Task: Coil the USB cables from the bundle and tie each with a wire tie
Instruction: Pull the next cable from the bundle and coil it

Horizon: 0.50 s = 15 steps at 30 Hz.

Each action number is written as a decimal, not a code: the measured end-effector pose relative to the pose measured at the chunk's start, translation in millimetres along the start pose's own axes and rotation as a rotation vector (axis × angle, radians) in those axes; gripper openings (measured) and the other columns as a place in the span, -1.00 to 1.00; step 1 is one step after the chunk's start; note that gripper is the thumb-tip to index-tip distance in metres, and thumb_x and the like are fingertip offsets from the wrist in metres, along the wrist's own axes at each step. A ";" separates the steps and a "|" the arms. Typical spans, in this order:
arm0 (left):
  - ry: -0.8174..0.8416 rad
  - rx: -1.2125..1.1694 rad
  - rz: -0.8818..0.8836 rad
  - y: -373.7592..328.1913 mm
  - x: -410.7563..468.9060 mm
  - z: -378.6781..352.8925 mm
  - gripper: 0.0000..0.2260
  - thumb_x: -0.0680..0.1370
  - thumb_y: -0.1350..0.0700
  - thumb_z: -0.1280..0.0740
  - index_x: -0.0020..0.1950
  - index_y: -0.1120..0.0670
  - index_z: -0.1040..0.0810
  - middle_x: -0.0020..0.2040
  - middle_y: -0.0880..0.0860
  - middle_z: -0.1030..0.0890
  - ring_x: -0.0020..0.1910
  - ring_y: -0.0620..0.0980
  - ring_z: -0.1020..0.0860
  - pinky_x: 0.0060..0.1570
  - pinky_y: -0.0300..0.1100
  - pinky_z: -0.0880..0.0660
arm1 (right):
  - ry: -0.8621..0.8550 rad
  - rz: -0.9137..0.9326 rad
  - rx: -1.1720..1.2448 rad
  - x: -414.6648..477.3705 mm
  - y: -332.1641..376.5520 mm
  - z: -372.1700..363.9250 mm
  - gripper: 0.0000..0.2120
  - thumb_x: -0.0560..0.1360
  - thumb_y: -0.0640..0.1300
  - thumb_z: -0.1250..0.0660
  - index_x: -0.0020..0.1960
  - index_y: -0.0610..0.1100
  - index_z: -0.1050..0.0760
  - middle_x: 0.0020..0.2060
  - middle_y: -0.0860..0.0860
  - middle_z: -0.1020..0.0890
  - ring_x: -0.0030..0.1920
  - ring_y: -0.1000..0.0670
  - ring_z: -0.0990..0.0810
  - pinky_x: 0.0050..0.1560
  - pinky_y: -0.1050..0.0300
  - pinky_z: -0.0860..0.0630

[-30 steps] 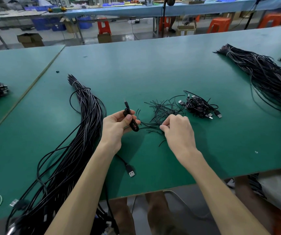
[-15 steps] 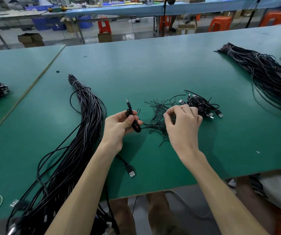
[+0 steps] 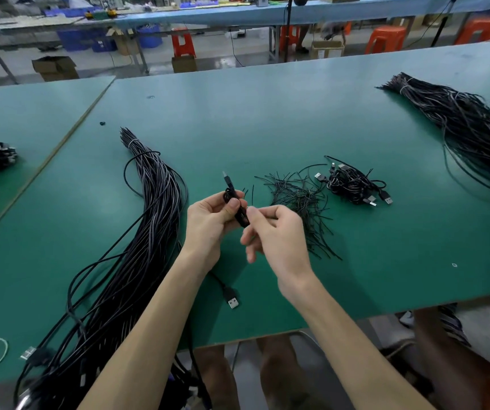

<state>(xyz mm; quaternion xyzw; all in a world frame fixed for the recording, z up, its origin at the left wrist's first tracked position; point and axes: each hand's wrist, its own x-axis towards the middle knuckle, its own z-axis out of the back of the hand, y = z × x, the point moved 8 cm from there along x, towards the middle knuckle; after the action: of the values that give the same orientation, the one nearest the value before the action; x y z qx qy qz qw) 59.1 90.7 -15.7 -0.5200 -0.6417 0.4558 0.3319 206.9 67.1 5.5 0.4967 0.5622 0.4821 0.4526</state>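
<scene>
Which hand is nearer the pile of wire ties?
Right. The right hand is just left of the wire ties; the left hand, gripping the coiled cable, is farther left.

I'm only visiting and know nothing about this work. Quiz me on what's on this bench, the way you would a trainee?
1. True or false: the left hand holds a coiled cable.
2. Where does the pile of loose wire ties lie? A, in the left hand; B, on the table beside the finished coils; C, hanging off the table's front edge.
3. Which hand is nearer those ties?

Key: 1 true; 2 B; 3 the right hand.
</scene>
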 end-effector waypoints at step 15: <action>0.036 0.076 -0.142 -10.3 -6.4 -9.2 -0.90 0.60 0.35 -0.35 -0.03 0.20 -0.64 -0.11 0.23 -0.73 -0.06 0.19 -0.73 -0.22 -0.10 -0.66 | -0.041 -0.203 0.390 8.0 -32.0 -15.0 -0.56 0.59 -0.14 -0.45 0.34 -0.30 -0.37 -0.35 -0.14 -0.68 -0.51 0.04 -0.52 -0.49 0.23 -0.38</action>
<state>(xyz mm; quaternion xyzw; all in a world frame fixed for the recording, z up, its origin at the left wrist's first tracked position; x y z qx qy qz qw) 65.2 86.3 -2.5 -0.4683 -0.6532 0.4454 0.3944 187.4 72.3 -24.6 0.5254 0.6824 0.3059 0.4057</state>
